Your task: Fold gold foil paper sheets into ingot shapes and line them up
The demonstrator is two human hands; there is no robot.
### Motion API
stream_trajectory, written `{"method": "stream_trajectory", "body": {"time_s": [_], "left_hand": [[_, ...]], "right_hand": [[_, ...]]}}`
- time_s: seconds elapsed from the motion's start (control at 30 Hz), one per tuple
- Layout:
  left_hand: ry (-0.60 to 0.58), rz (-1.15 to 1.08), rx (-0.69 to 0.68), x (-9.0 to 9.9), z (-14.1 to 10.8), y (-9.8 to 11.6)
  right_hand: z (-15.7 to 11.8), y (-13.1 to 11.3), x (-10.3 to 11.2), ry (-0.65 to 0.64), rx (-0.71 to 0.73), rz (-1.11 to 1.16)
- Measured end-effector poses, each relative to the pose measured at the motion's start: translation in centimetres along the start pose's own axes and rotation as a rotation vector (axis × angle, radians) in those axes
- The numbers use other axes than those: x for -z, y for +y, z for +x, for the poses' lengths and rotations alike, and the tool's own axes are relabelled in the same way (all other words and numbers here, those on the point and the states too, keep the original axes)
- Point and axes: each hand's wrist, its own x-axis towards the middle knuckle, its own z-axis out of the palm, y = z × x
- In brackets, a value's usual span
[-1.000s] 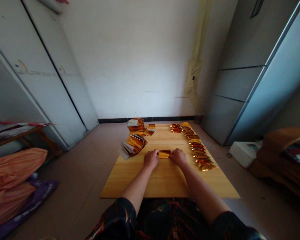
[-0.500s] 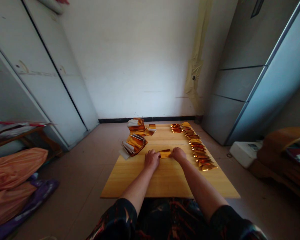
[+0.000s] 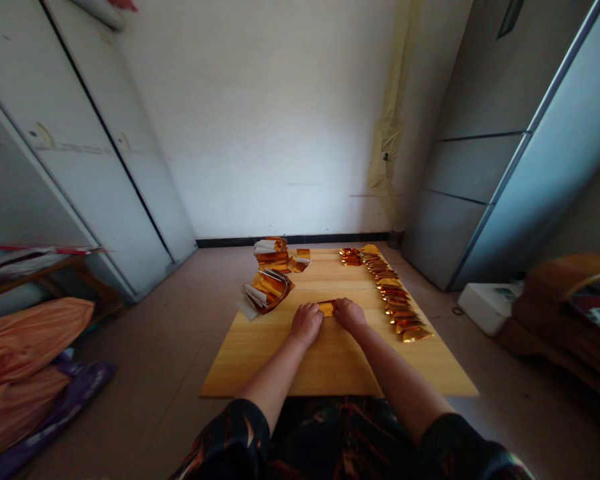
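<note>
Just one gold foil strip (image 3: 327, 309) between two hands

Both hands are close together near the middle of a wooden tabletop (image 3: 340, 363), with a narrow gap between them. The left hand (image 3: 306, 323) and the right hand (image 3: 349, 315) have their fingers curled down on either end of the strip, holding it against the wood. Most of the strip is covered by the fingers, so only a short, shiny piece shows in the gap.

The foil looks very light and thin, likely to crease at the slightest pressure, and its glossy face may slide on the smooth wood. Its edges seem the best places to hold, using the fingertips and keeping the pressure gentle and even.

Further up the right side of the tabletop, a curving row of folded foil pieces (image 3: 393, 290) runs away from the hands, each piece ending in a pointed shape. On the left side lie a loose heap of foil sheets (image 3: 269, 292) with white backing showing and, beyond it, a small stack of foil (image 3: 273, 255). A single foil piece (image 3: 300, 263) sits just beside that stack.

The tabletop rests low over a tiled floor (image 3: 155, 333), with an orange cloth (image 3: 20, 347) on the left and a white box (image 3: 490, 308) on the right.
</note>
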Motion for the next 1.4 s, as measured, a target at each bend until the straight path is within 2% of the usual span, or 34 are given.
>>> {"method": "stream_trajectory", "body": {"time_s": [0.27, 0.5, 0.77, 0.93, 1.2, 1.4], "left_hand": [[0.017, -0.121, -0.059, -0.3, -1.9, -1.4], [0.005, -0.122, 0.006, 0.0, -2.1, -0.7], [-0.003, -0.122, 0.036, 0.4, -2.2, -0.4], [0.014, -0.116, 0.045, 0.2, -2.2, -0.4], [0.034, -0.099, 0.079, 0.2, -1.8, -0.1], [0.037, -0.122, 0.180, 0.5, -0.6, 0.4]], "right_hand": [[0.3, -0.8, 1.0, -0.084, -0.084, 0.061], [0.1, -2.1, 1.2, -0.084, -0.199, 0.047], [1.5, 0.2, 0.5, -0.124, -0.137, 0.118], [1.5, 1.2, 0.9, -0.094, -0.118, 0.124], [1.4, 1.2, 0.4, -0.044, -0.117, 0.118], [0.4, 0.8, 0.0, 0.006, -0.100, 0.064]]}}
